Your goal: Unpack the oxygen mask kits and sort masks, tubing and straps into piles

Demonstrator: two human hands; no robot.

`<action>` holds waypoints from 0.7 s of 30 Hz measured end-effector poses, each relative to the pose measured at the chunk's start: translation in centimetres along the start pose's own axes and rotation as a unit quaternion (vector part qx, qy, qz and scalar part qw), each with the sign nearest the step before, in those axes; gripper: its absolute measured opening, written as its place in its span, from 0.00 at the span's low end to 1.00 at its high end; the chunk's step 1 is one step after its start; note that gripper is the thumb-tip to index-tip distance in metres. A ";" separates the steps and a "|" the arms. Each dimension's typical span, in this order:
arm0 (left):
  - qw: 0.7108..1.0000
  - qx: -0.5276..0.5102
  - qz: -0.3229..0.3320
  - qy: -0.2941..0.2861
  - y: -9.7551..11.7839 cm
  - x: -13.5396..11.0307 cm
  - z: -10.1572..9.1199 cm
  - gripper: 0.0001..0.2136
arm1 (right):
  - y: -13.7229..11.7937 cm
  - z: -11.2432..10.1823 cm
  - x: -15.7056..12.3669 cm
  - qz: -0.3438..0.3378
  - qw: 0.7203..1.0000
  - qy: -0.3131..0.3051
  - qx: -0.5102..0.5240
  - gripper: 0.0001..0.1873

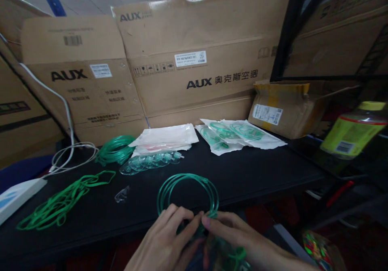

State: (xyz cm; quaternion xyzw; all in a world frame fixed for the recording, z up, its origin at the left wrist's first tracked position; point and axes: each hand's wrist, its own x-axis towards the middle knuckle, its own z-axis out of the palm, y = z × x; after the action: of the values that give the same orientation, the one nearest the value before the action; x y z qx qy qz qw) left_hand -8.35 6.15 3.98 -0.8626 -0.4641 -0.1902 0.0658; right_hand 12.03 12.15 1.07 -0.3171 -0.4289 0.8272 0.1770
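Observation:
Both hands meet at the table's front edge around a coil of green plastic tubing (188,177). My left hand (169,234) has its fingers bent at the coil's lower left side. The thumb and fingers of my right hand (233,232) pinch the bundled tubing at the lower right of the loops. Below the hands hangs a clear and green piece (239,255), blurred and partly covered, perhaps a mask. Nearest to the coil on the table lie small clear plastic pieces (122,194) and a row of clear masks with green connectors (154,160).
Green elastic cords (65,200) lie at left, beside a white power strip (21,196). Behind are more coiled green tubing (117,149), white pouches (166,135) and packed pouches with tubing (239,133). Cardboard boxes (197,36) wall the back; a bottle (354,129) stands right.

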 end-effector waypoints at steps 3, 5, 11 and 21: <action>0.998 -0.005 -0.050 0.046 -0.9 0.0 -0.7 0.21 | 0.6 -0.3 0.5 0.002 1.000 0.000 0.024 0.37; 0.987 0.024 -0.131 0.085 -2.4 -0.1 -1.1 0.23 | 1.0 -0.6 0.4 0.014 0.999 0.013 0.027 0.35; 0.957 -0.004 -0.289 -0.014 -5.7 1.2 -1.5 0.23 | 1.4 -1.2 -0.1 -0.008 1.000 0.012 -0.016 0.32; 0.944 -0.082 -0.302 -0.102 -4.5 4.0 -2.5 0.08 | 2.3 -1.9 0.6 -0.058 0.995 0.024 -0.073 0.32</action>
State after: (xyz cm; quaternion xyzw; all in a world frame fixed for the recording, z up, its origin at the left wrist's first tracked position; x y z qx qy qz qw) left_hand -10.69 11.07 7.54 -0.6995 -0.6896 -0.1496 -0.1128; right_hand 12.85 12.31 -1.83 -0.3236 -0.5016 0.7740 0.2112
